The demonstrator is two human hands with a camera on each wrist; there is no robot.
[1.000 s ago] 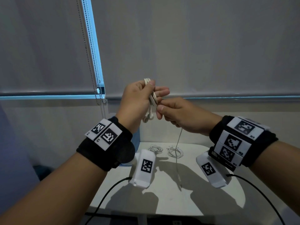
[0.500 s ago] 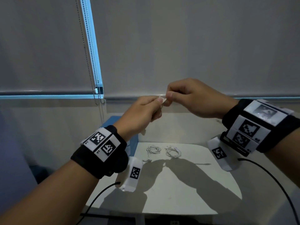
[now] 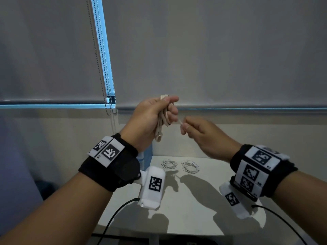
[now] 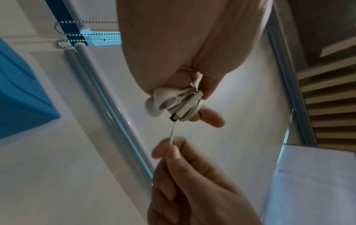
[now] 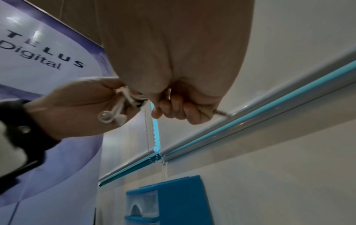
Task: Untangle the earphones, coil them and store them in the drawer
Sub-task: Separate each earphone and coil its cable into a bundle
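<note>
White earphones (image 3: pixel 163 119) are wound into a tight coil that my left hand (image 3: pixel 169 110) grips in front of the window blind. The two earbuds (image 3: pixel 158 137) hang below that fist, and they also show in the right wrist view (image 5: pixel 110 116). A short taut length of cable (image 4: pixel 172 132) runs from the coil (image 4: pixel 185 103) to my right hand (image 3: pixel 184 125), which pinches it between thumb and forefinger. The metal plug (image 5: pixel 221 113) sticks out past my right hand's curled fingers (image 5: pixel 173 109). The blue drawer unit (image 5: pixel 173 201) stands below, its drawer front closed.
Two more coiled white earphones (image 3: pixel 169 164) (image 3: pixel 190 167) lie at the back of the white table (image 3: pixel 185 213). The blue drawer unit (image 3: pixel 146 157) is mostly hidden behind my left wrist. Bead chains (image 3: pixel 108 96) hang from the blind at the left.
The long cable that hung toward the table a second ago is now wound up. My right hand has dropped from above the left hand to its right side, holding the last short stretch.
</note>
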